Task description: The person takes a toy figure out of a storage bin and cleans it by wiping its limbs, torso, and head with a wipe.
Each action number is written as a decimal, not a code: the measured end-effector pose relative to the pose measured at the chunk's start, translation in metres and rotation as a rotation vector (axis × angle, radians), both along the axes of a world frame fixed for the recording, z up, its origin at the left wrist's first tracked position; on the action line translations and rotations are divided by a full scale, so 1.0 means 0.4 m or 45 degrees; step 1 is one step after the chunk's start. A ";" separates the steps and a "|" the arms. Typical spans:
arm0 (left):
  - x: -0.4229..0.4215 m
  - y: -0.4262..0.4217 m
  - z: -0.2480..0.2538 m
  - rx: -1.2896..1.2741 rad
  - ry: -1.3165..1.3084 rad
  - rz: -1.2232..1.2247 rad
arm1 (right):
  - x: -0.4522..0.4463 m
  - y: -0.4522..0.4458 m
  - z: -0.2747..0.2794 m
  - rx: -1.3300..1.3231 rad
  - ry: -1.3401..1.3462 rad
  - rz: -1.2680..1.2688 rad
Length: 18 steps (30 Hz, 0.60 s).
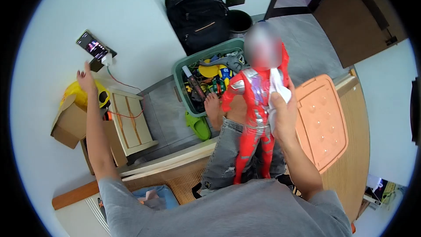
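A large red and silver action figure (254,92) stands against my lap, its head blurred. My right hand (283,113) pinches a white cloth (277,85) against the figure's chest and side. My left hand (86,80) is stretched out to the left with its fingers extended and nothing in it. Just above those fingers, a phone (91,45) with a lit screen is on the wall. A white charger (106,59) with a red cable is right beside it.
A green bin (177,68) full of toys stands on the floor by a black backpack (197,15). An orange lid (322,123) lies at the right. Left are a small cabinet (125,120), an opened cardboard box (70,123) and a yellow item (76,95). A green slipper (199,127) is below the bin.
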<state>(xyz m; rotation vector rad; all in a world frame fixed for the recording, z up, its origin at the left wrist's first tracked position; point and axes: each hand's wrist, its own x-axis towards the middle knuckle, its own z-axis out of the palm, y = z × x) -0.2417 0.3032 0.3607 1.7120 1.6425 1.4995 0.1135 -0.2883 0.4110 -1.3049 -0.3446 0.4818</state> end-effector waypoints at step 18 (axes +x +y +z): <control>0.240 0.010 0.049 -0.140 0.279 0.298 | -0.001 0.003 0.013 0.085 0.091 0.010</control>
